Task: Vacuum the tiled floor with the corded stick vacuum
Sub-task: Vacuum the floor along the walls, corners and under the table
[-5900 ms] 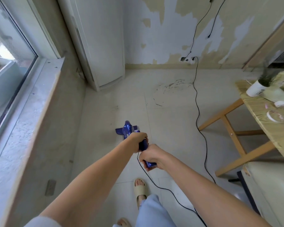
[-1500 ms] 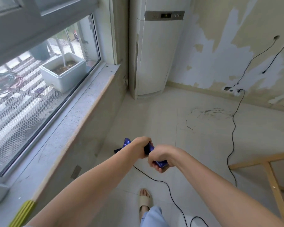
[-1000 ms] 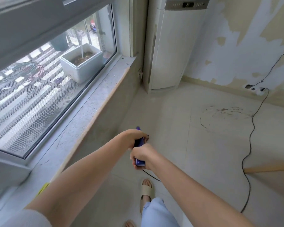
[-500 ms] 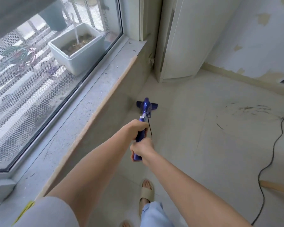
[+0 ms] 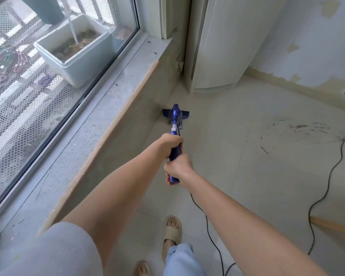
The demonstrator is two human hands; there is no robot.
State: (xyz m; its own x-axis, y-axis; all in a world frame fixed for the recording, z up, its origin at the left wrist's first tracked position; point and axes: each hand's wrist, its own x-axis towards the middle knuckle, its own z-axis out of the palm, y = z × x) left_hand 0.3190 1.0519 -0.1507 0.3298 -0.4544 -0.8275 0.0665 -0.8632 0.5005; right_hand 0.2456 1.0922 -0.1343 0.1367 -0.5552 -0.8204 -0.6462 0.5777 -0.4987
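The blue stick vacuum stands on the pale tiled floor, its flat head close against the low wall under the window sill. My left hand grips the blue handle higher up the shaft. Just behind it, my right hand grips the handle's near end. The black cord runs from the handle down past my right arm to the floor.
A stone window sill runs along the left. A white floor-standing cabinet unit fills the corner ahead. Dark scuff marks lie on the tiles at right. More black cord snakes there, near a wooden table leg. My sandalled foot is below.
The vacuum head has slid forward along the foot of the sill wall toward the corner cabinet. Both hands keep their grip, arms stretched further out.
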